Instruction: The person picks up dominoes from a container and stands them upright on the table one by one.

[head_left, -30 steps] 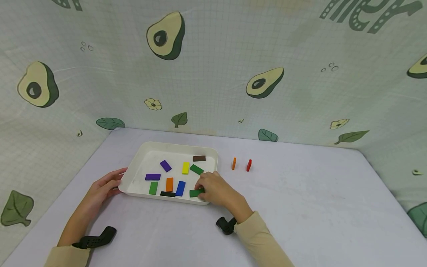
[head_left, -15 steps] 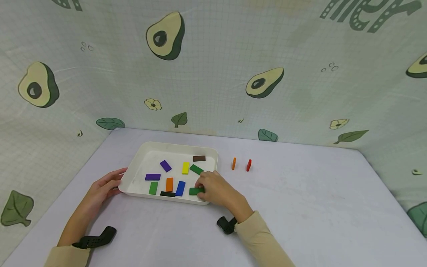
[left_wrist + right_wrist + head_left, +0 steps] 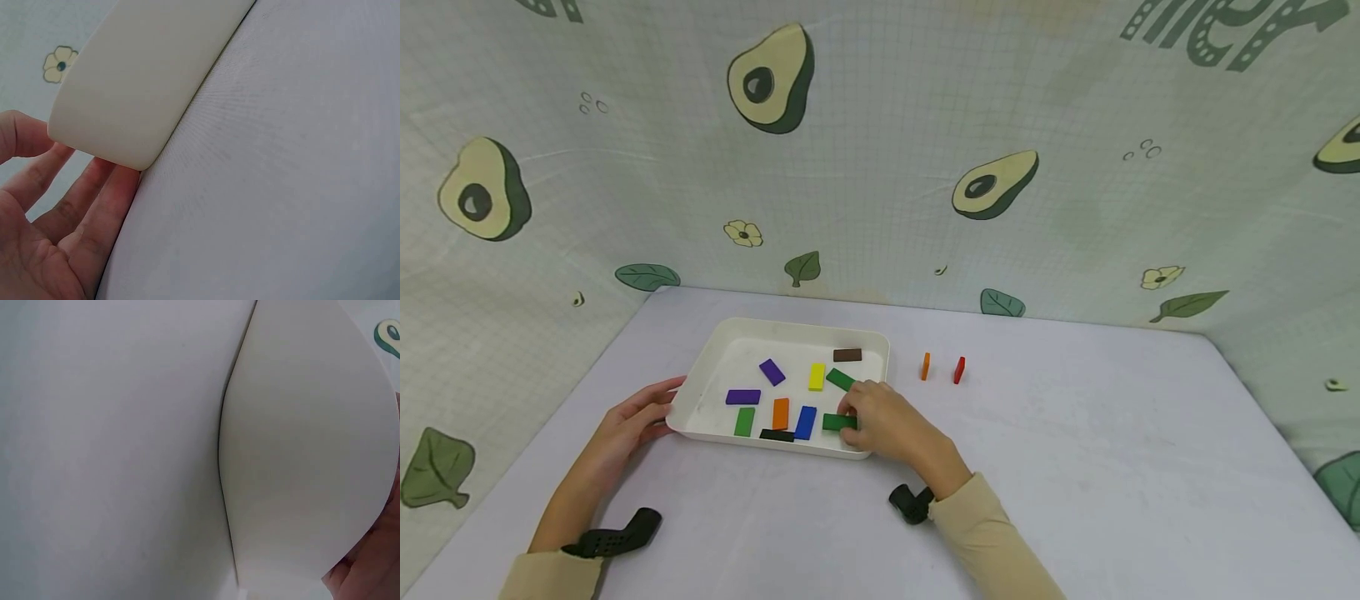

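Since the earlier frame, the lower green block (image 3: 837,422) has shifted slightly up and left, within the lower right of the white tray (image 3: 797,344); my right hand (image 3: 887,423) is nearly in place. Thumb and fingers pinch the block's right end; whether it clears the tray floor, I cannot tell. Caution: an end-only grip may let the block pivot or slip; further leftward travel may strike the blue block (image 3: 805,423); my knuckles, just beside the upper green block (image 3: 839,379), may displace it. Pose: right forearm enters from the lower right, hand over the tray's near right corner, fingers bent downward. My left hand (image 3: 631,421), fingers extended, touches the tray's left end without gripping.
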### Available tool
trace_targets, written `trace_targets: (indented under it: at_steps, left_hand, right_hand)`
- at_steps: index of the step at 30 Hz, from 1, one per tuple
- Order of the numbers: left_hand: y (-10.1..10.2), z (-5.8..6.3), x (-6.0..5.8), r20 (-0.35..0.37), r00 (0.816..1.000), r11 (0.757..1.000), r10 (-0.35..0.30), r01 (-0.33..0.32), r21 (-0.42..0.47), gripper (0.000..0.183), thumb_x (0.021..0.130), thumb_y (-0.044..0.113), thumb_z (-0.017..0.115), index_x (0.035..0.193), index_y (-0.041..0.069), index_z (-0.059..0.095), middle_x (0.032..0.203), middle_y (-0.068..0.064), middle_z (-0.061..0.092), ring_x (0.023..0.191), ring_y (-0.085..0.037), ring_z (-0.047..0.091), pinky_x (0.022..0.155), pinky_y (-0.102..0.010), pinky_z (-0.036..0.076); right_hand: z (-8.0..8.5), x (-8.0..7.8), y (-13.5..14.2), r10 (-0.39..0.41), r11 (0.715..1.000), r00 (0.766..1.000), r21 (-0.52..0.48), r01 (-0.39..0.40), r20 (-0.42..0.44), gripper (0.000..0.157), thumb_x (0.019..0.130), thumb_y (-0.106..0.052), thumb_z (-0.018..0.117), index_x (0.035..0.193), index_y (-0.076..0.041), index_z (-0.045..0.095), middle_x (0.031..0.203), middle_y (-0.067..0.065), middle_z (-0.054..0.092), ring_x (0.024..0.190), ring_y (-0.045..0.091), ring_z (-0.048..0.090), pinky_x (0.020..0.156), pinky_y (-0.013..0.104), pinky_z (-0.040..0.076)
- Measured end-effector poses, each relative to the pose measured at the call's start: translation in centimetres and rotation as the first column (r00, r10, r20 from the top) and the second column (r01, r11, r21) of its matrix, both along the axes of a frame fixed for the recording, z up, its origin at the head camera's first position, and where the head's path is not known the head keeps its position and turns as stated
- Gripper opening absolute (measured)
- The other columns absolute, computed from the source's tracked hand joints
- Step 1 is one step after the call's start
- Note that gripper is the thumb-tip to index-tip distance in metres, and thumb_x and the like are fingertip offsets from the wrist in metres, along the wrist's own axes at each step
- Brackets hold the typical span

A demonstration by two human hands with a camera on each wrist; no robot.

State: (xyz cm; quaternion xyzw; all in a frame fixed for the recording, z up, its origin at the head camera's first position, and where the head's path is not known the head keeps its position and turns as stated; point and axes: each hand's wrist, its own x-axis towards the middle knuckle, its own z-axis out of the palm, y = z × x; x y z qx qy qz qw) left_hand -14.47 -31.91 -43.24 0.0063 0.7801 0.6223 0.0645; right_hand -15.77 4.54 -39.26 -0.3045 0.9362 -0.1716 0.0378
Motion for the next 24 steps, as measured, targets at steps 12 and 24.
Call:
trace_targets:
  at_steps: [12,24]
  left_hand:
    - [0.0,-0.1,0.0,-0.01,1.0,1.0,-0.002,0.002,-0.01,0.048,0.097,0.03,0.048,0.141,0.011,0.04,0.111,0.028,0.055,0.095,0.007,0.058,0.076,-0.013,0.05]
    - [-0.1,-0.2,0.0,-0.006,1.0,1.0,-0.007,0.007,0.002,0.048,0.096,0.031,0.049,0.14,0.012,0.041,0.114,0.03,0.052,0.095,0.007,0.057,0.076,-0.013,0.05]
  right_hand:
    - [0.5,0.0,0.3,-0.021,0.992,0.998,-0.126,0.028,0.056,0.023,0.085,-0.019,0.064,0.106,-0.01,0.062,0.095,-0.004,0.055,0.084,0.01,0.052,0.075,0.019,0.047]
    - [1.2,0.3,0.8,-0.049,0.971,0.996,-0.23,0.064,0.069,0.032,0.085,-0.016,0.064,0.117,-0.01,0.059,0.089,-0.003,0.052,0.084,0.015,0.054,0.068,0.017,0.045]
